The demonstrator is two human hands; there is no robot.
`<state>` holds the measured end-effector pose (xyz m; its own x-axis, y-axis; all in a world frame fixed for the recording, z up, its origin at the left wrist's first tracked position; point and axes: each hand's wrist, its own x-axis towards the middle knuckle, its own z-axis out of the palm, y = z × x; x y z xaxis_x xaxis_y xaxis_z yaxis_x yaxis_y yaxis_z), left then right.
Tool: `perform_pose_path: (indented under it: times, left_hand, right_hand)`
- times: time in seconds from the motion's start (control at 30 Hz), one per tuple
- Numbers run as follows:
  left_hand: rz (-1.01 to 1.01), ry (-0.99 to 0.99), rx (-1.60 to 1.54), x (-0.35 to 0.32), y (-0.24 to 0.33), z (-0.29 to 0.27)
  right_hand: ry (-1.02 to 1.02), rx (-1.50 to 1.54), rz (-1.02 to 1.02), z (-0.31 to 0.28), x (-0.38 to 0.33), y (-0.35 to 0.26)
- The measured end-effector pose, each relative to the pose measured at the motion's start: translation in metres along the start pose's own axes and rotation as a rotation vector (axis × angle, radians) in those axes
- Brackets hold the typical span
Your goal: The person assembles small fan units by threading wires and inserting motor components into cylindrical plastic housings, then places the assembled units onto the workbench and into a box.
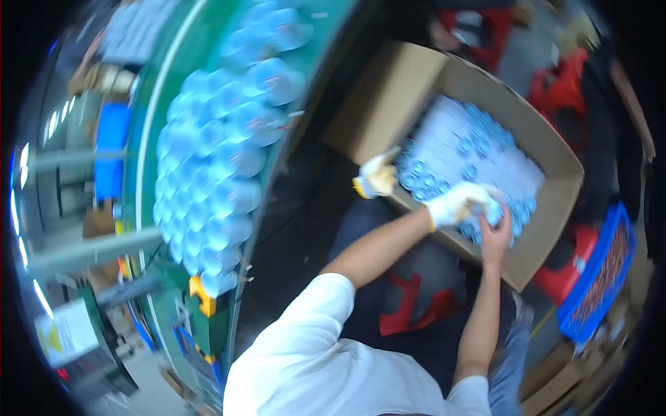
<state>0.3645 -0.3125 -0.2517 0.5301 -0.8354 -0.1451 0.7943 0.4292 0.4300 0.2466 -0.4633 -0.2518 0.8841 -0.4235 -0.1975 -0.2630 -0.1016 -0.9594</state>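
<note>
Over the near side of an open cardboard box [555, 182], my left hand [458, 205] wears a white glove, its fingers curled and blurred. My bare right hand [496, 236] meets it, thumb and fingers round a small clear bluish piece [493, 212]. Both hands seem to grip that piece, though the glove hides part of it. Beneath them, many similar round clear pieces [420, 182] lie in the box around and on a whitish sheet [451, 132]. A white glove with a yellow cuff [376, 177] rests at the box's left corner; whether a hand is inside I cannot tell.
On my left runs a green worktable [319, 35] bearing a dense group of translucent bluish cup-shaped pieces [215, 152]. Red stools [565, 90] stand beyond and beside the box. A blue crate [596, 277] of small brownish parts is at the right, near flattened cardboard [562, 378].
</note>
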Motion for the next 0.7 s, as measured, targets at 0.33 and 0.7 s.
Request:
perform_pose_path:
  times: [0.33,0.7]
  left_hand:
    - [0.168,-0.012,-0.373,-0.073,0.067,-0.022]
    - [0.505,0.546,-0.094,-0.185,0.099,-0.003]
  right_hand:
    - [0.17,-0.448,-0.377,0.076,-0.031,-0.149]
    - [-0.488,-0.524,-1.123,0.315,-0.065,-0.428]
